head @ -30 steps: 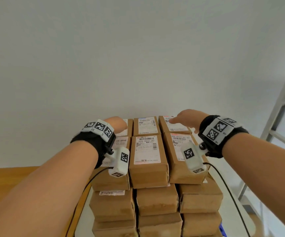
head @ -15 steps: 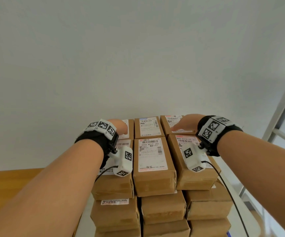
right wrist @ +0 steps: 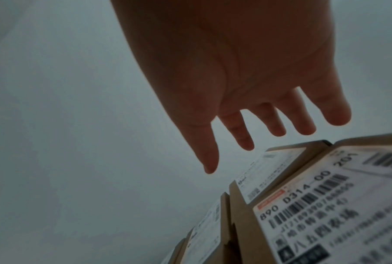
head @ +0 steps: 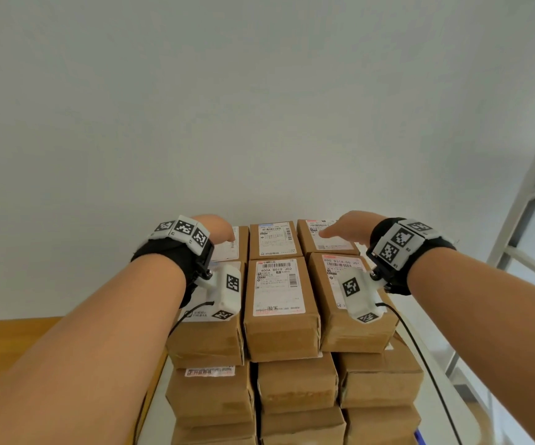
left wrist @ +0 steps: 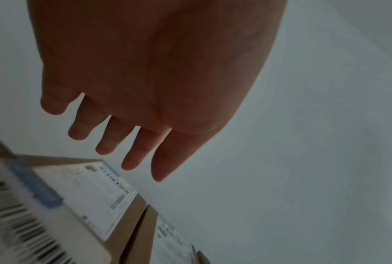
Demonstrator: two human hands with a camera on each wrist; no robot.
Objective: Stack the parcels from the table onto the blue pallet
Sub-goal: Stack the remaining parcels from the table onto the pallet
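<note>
Cardboard-brown rectangular parcels with white shipping labels (head: 280,303) stand stacked several layers high straight ahead in the head view, their long axes running away from the person, three abreast and two deep on top. A sliver of the blue pallet (head: 419,437) shows at the stack's lower right corner. The left hand (head: 218,228) reaches over the far-left top parcel and the right hand (head: 351,228) over the far-right one, both about equally near; whether they touch the labels cannot be told here. An orange-brown wooden worktop (head: 9,335) lies at the left edge.

From the left wrist, the left grip (left wrist: 145,80) is spread, fingers (left wrist: 132,157) straight, apart and holding nothing, hovering above the labelled parcel tops (left wrist: 95,192).

From the right wrist, the right grip (right wrist: 247,71) is likewise spread and empty, fingers (right wrist: 242,137) extended just above the far parcel's edge. The likely next move is squaring the back row, pushing along that long axis.
</note>
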